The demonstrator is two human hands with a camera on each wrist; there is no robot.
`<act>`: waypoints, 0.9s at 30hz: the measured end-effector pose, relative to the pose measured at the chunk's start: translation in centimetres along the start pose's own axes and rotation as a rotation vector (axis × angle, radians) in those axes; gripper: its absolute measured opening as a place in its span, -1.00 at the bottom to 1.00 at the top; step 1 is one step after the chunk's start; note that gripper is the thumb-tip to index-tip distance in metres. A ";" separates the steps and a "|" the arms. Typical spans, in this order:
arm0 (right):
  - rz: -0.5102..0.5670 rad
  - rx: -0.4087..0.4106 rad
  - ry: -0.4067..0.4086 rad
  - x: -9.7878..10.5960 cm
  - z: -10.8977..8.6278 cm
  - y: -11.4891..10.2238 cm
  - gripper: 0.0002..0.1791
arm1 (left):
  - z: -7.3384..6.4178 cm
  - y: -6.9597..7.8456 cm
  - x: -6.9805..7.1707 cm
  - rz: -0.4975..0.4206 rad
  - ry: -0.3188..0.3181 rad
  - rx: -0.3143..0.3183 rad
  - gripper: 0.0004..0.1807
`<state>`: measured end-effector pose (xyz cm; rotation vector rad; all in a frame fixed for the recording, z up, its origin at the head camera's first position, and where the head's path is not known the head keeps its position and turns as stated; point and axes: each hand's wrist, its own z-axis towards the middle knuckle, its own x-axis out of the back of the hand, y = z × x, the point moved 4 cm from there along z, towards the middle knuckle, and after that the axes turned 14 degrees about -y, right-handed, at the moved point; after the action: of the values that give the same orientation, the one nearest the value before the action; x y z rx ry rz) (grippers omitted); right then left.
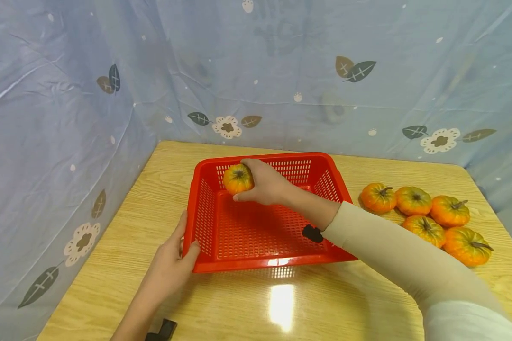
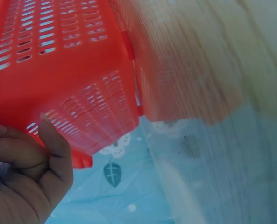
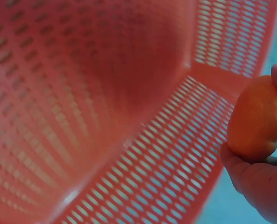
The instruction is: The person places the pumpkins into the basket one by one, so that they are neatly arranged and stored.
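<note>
A small orange pumpkin [image 1: 238, 179] with a dark stem is gripped between the thumb and fingers of my right hand [image 1: 264, 183], over the back left part of a red plastic basket [image 1: 273, 263]. In the right wrist view the pumpkin [image 3: 256, 122] shows its smooth side, with the basket's slotted walls [image 3: 168, 154] beyond it. My left hand [image 1: 173, 258] holds the basket's front left corner, thumb over the rim and fingers on the outside. The left wrist view shows this hand [image 2: 28, 172] at the basket's rim [image 2: 82, 161].
Several more pumpkins [image 1: 414, 201] lie grouped on the wooden table [image 1: 170, 166] to the right of the basket. A patterned blue cloth [image 1: 281, 71] hangs behind and along the left side. A black object [image 1: 165, 329] shows by the left wrist.
</note>
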<state>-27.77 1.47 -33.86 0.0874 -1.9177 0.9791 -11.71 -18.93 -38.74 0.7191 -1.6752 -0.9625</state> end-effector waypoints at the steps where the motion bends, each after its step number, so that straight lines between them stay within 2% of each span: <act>1: -0.012 0.001 -0.021 -0.6 0.3 0.1 0.02 | 0.0 0.0 0.0 -0.003 0.001 0.004 -0.16; 6: -0.027 -0.011 -0.094 -2.8 1.2 0.3 0.01 | 0.0 0.0 0.0 -0.012 -0.004 0.014 -0.15; 14: -0.064 -0.009 -0.104 -4.8 2.8 0.8 0.01 | 0.0 -0.1 -0.1 0.002 -0.009 0.052 -0.13; 22: -0.079 -0.018 -0.080 -6.5 3.7 0.8 0.03 | 0.1 -0.1 0.0 0.013 -0.005 0.034 -0.13; 27: -0.067 -0.021 -0.049 -6.7 4.2 0.7 0.03 | 0.1 -0.1 0.1 0.013 -0.015 0.033 -0.12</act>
<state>-27.36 -3.02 -40.41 0.1632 -1.9564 0.9197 -11.82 -19.04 -38.75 0.7235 -1.7105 -0.9351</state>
